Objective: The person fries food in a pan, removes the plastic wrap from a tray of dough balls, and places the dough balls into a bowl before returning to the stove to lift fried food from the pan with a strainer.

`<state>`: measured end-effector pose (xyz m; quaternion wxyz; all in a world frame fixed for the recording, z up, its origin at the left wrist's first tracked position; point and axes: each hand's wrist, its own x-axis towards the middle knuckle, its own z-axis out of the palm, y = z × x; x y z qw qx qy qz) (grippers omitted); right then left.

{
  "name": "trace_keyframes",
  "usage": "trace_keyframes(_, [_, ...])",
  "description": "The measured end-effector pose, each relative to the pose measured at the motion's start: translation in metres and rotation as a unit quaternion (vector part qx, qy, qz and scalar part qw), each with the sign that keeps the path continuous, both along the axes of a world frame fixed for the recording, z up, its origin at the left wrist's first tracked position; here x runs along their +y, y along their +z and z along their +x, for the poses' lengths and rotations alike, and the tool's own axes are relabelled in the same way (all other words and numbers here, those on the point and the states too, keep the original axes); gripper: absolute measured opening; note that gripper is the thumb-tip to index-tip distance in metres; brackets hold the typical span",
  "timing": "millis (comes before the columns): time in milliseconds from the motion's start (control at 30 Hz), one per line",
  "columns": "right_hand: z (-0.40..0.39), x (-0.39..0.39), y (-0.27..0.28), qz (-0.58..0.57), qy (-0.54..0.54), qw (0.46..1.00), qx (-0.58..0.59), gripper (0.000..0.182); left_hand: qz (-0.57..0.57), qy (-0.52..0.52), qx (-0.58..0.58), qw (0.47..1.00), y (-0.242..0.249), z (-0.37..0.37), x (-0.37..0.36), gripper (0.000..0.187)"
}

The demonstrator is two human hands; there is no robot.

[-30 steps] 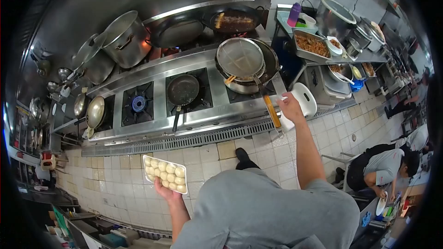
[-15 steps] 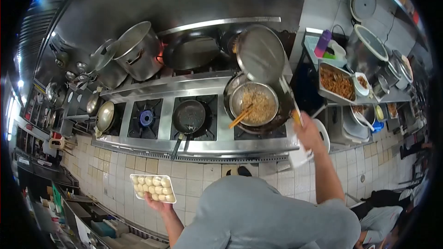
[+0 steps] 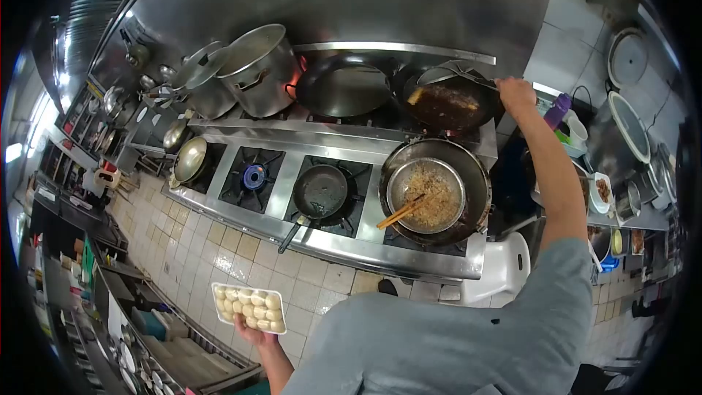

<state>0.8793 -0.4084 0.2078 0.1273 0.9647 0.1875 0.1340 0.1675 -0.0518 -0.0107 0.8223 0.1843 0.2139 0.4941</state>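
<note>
The right hand [image 3: 515, 93] is stretched far forward over the stove, up at the back row of burners, its fingers closed around the handle end of a strainer lid [image 3: 446, 75] that slants over the far rim of the dark rear pan [image 3: 447, 104]; the handle runs roughly left to right, from the hand toward the pan's middle. That pan holds dark liquid with a pale piece at its left side. Directly nearer the body, under the outstretched forearm, stands the large wok [image 3: 437, 192] with a metal bowl of noodles [image 3: 425, 195] set inside it and a pair of chopsticks [image 3: 401, 213] leaning out toward the front edge. The left hand [image 3: 252, 333] stays low and close to the body, well apart from the stove, palm up under a white tray of dough balls [image 3: 249, 307], fingers curled at its near edge; the tray lies level with its long axis pointing left to right. Left of the wok sits 1 small empty black skillet [image 3: 320, 192], handle pointing at the floor tiles, then a lit burner [image 3: 254, 176]. The back row is crowded: a wide empty pan [image 3: 342, 85] touches the rear pan's left side, and a tall stockpot [image 3: 257, 67] stands beyond it, so the open room lies to the right, toward the side tabletop [image 3: 585, 208].
</note>
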Motion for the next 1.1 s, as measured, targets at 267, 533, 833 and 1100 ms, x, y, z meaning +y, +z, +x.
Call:
trace_keyframes(267, [0.021,-0.04,0.036,-0.02,-0.032,0.996,0.086,0.029,-0.04,0.085,0.044,0.995,-0.015,-0.047,0.002,0.059])
trace_keyframes(533, [0.05,-0.107,-0.023,0.244,-0.075,0.933,0.253,0.023,-0.02,0.086,0.057,0.994,-0.002,-0.03,0.013,0.056])
trace_keyframes(833, [-0.031,-0.153,-0.056,0.45,-0.112,0.799,0.383,0.01,-0.013,0.032,0.044,0.998,-0.003,-0.014,0.025,0.056])
trace_keyframes(1100, [-0.06,-0.152,-0.063,0.5,-0.085,0.768,0.39,0.016,0.027,-0.009,0.023,0.999,0.016,0.015,0.034,0.058])
